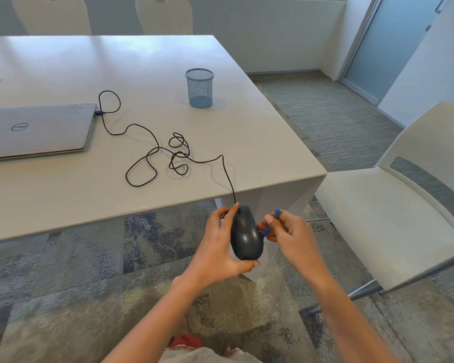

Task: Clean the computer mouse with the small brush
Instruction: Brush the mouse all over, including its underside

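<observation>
A dark grey wired computer mouse [245, 235] is held in the air in front of the table's near edge, its top facing me. My left hand [220, 247] grips it from the left side and underneath. My right hand [290, 233] pinches a small blue brush [269, 225] between thumb and fingers. The brush's lower end touches the mouse's right side; its blue upper end sticks out above my fingers. The mouse's black cable [168, 153] runs up over the table edge in loose loops.
The cable plugs into a closed silver laptop [34, 129] at the table's left. A blue mesh pen cup [199, 87] stands further back on the white table [142, 61]. A white chair [391, 195] is to the right, two more chairs behind the table, and patterned carpet below.
</observation>
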A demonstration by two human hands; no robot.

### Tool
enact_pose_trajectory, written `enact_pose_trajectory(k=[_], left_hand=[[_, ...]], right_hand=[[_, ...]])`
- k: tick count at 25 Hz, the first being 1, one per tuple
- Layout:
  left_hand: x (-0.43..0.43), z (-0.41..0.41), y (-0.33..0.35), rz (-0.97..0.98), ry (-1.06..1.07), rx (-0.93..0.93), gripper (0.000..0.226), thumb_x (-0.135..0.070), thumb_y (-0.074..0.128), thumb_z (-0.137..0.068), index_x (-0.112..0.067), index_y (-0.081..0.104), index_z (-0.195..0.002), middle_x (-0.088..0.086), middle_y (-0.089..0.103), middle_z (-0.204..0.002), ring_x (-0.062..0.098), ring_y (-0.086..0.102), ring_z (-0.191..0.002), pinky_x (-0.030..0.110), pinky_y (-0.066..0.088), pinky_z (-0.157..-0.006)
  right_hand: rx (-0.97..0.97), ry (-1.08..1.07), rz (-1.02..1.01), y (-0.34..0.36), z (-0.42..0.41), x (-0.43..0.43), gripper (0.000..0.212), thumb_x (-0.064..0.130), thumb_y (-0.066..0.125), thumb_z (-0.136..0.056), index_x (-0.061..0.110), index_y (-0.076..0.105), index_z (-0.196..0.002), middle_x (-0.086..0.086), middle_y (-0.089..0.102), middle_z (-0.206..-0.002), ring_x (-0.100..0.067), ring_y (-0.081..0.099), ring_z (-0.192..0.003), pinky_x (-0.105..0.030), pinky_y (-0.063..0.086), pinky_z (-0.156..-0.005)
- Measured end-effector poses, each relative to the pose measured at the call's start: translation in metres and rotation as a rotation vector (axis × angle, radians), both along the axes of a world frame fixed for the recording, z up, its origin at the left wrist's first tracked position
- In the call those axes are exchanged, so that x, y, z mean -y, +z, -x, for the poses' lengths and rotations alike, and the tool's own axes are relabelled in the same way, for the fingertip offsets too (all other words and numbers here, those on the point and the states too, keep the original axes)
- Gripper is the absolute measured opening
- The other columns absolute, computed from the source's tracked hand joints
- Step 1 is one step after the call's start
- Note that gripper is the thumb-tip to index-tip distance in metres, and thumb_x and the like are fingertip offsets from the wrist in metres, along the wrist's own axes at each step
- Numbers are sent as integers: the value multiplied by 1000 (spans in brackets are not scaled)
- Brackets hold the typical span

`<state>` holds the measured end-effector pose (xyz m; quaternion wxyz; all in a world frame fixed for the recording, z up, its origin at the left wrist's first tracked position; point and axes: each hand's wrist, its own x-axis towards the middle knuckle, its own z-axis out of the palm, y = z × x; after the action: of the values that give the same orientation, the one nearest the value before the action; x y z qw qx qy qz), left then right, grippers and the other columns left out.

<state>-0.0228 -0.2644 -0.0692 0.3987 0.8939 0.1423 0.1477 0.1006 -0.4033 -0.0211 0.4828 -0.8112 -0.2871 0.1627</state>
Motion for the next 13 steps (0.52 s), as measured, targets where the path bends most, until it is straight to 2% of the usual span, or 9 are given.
enact_pose_trajectory(k=[5, 9, 11, 13], left_hand=[[-5, -2, -1, -32, -18, -129, 136, -61, 82, -58, -36, -9, -155, -2, 23, -143, 21, 28, -134, 35, 40, -106], [-6, -2, -2, -32, 3, -141, 131, -62, 81, -55, -41, -4, -152, -3, 24, -144, 20, 30, -134, 36, 43, -103], [-7, -2, -2, -23, 1, -136, 131, -62, 82, -55, -40, -3, -153, -4, 24, -146, 20, 30, -136, 38, 43, -104], [-7, -2, -2, -17, -6, -128, 131, -62, 81, -55, -41, -4, -153, -6, 23, -147, 20, 30, -137, 40, 43, -105]], right_hand=[[72, 73, 8, 4, 11, -2, 23, 36, 56, -97, 21, 68, -84, -10, 75, -78, -35, 73, -79, -56, 57, -74], [49, 122, -61, 18, 7, -1, 28, 46, 60, -91, 21, 74, -88, -4, 76, -82, -32, 73, -83, -57, 57, -77], [42, 139, -157, 29, -1, -2, 29, 51, 61, -84, 28, 77, -93, 4, 74, -92, -17, 71, -91, -46, 59, -82], [58, 191, -219, 37, -7, -6, 25, 49, 63, -84, 34, 77, -98, 6, 69, -99, -12, 68, -98, -36, 59, -86]])
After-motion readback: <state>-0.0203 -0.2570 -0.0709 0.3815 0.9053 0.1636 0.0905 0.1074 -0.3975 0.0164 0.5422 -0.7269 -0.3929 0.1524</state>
